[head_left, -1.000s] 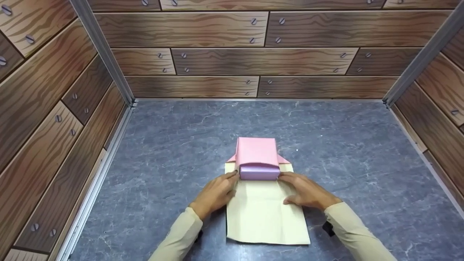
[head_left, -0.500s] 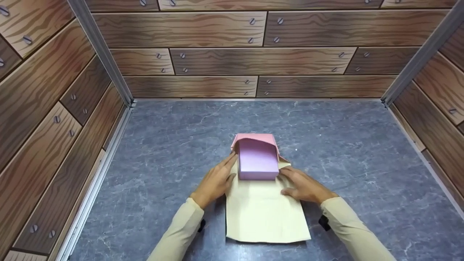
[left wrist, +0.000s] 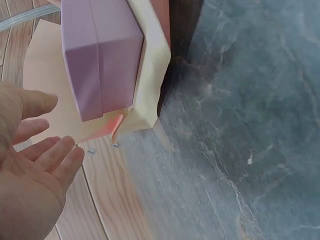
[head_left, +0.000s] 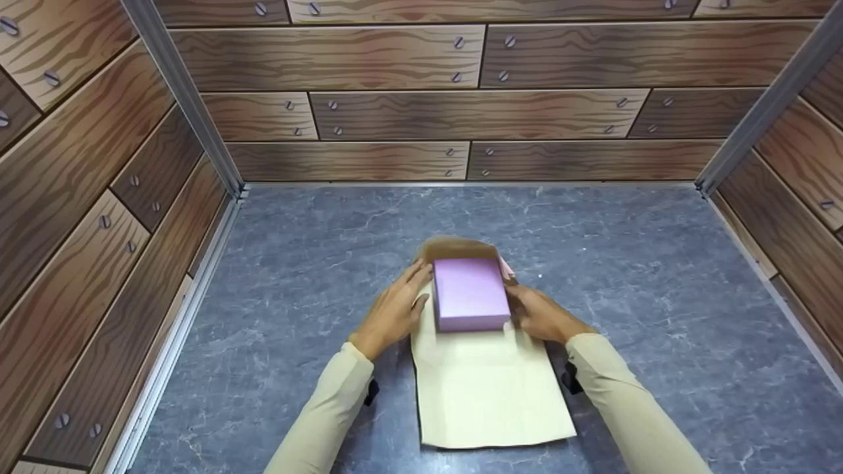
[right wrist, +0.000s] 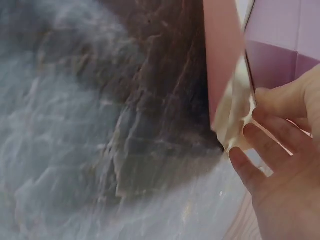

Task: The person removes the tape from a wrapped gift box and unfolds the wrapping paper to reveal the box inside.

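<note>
A purple box lies on a sheet of wrapping paper, cream on its upper face and pink on its underside. The far end of the paper stands up behind the box in a curve. My left hand lies along the box's left side. In the left wrist view its fingers are extended near the box and the raised paper. At the right side is my right hand; the right wrist view has its fingertips against the paper's creased edge, beside the box.
The blue-grey marbled tabletop surrounds the paper. Wood-patterned panels wall the back and both sides, with metal rails at the corners.
The pink flap that lay over the box has swung back and away, baring the purple top. Both hands have slid slightly farther forward along the sides.
</note>
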{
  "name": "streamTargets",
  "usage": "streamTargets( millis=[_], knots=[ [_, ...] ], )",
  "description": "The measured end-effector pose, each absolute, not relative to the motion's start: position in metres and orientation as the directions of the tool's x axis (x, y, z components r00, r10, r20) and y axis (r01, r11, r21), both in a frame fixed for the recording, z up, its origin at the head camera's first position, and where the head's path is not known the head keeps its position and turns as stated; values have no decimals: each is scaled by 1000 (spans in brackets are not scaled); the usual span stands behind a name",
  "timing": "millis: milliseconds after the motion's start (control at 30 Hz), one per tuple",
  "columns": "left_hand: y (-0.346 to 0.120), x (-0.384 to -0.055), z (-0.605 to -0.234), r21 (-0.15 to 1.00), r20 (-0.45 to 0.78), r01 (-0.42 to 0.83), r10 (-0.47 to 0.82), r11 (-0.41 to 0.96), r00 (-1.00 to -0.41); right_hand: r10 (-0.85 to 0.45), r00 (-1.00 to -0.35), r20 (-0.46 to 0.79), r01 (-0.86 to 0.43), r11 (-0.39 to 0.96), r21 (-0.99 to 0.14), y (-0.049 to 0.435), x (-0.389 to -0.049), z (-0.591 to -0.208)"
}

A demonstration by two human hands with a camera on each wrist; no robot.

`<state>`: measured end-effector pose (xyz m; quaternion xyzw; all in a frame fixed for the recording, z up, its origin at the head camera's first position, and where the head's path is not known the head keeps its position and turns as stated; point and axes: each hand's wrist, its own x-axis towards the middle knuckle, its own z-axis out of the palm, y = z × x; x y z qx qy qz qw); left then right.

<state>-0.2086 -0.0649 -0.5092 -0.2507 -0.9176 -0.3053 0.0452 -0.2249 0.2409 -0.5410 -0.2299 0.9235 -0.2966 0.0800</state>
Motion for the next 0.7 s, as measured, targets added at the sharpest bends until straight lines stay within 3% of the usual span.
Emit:
streamTargets(
  millis=[333, 700],
  knots=[
    [-62, -229, -509, 627, 212, 447, 411, 638, -886, -492, -868, 67, -417, 648, -637, 237, -238, -551],
    [-62, -243, -519, 587, 110, 445, 478, 677, -872, -503, -853, 140, -480, 651, -587, 236, -252, -553]
  ],
)
